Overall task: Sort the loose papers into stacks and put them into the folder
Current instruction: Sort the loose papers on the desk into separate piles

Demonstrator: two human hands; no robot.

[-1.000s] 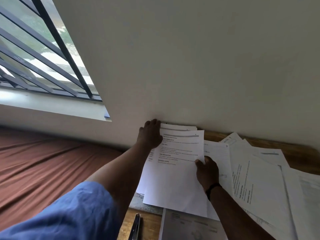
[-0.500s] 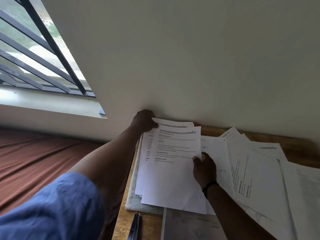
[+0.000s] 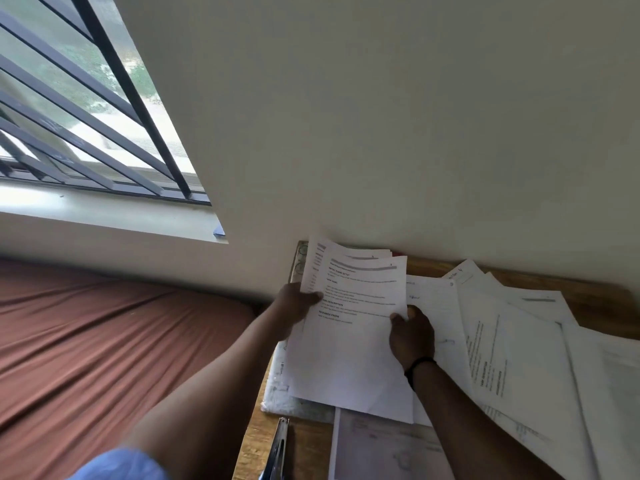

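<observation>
**Head view: both hands on a sheaf of papers at the worktop's left end**

Head camera looks down on a wooden worktop [image 3: 602, 299] pushed up against a pale wall [image 3: 381, 116]. The left hand [image 3: 294, 308] pinches the left edge of a sheaf [image 3: 356, 334] of printed papers, thumb lying across the top sheet; its grip is closed on the paper. The right hand [image 3: 412, 336] holds the sheaf's right edge, thumb on top and fingers curled under, so that grip holds the same paper. A dark band [image 3: 417, 367] circles the right wrist.

The sheaf's long axis runs from the person toward the wall, leaning slightly right, with the heading end at the wall. Its far corners are fanned, so several page tops show one behind another, almost touching the wall. Under it lies a pale flat thing [image 3: 277, 386] with printed marks; whether this is the folder I cannot tell.

To the right, loose sheets [image 3: 519, 358] overlap one another across the worktop, long axes angled toward the wall, reaching the right edge of the view. Another page [image 3: 381, 448] lies nearest the person, and a metal clip [image 3: 277, 445] sits just left of it on bare wood.

The worktop's left edge runs just beside the sheaf; beyond it lies a bed with a brown cover [image 3: 104, 341]. A barred window [image 3: 79, 126] stands above the bed. Bare wood shows along the wall behind the loose sheets.
</observation>
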